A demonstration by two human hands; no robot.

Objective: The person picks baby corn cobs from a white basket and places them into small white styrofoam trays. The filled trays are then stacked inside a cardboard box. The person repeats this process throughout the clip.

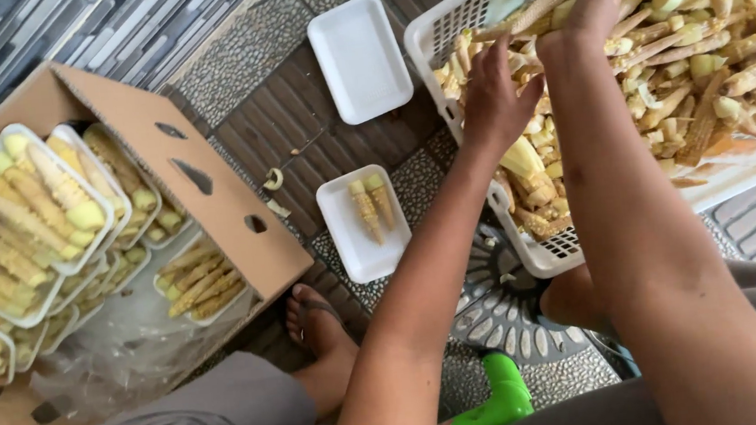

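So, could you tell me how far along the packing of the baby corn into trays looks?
Done: many filled white foam trays sit stacked in the brown cardboard box. In hand: the left hand and right hand dig in the white plastic basket; one tray holds two cobs. Left: an empty tray and a heaped basket.

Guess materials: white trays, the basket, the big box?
White trays: likely foam, matte, soft rounded rims. Basket: looks like moulded plastic, white, slightly glossy lattice wall. Box: corrugated cardboard, matte brown, folded flap with punched slots.
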